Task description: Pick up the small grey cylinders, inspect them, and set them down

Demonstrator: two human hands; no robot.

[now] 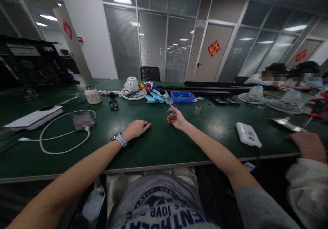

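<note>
Raised a little over the green table (pixel 159 154), my right hand (pixel 178 119) is closed around a small grey metal cylinder (pixel 170 112) whose dark, round end faces me. My left hand (pixel 135 129), with a watch at the wrist, rests on the tabletop holding nothing, its fingers loosely stretched to the right. To the right of my right hand stands another small silvery cylinder (pixel 197 110). Light-blue fan blades (pixel 156 97) lie just beyond my right hand, beside a white fan body with its round guard (pixel 133 90).
A blue basket (pixel 182 97) of small parts stands behind. To the left are a patterned bottle (pixel 93 95), a looped white cable (pixel 64 151) and a white box (pixel 33 117). On the right are a white power bank (pixel 248 134) and a co-worker's arm (pixel 310 147) with a red-handled tool.
</note>
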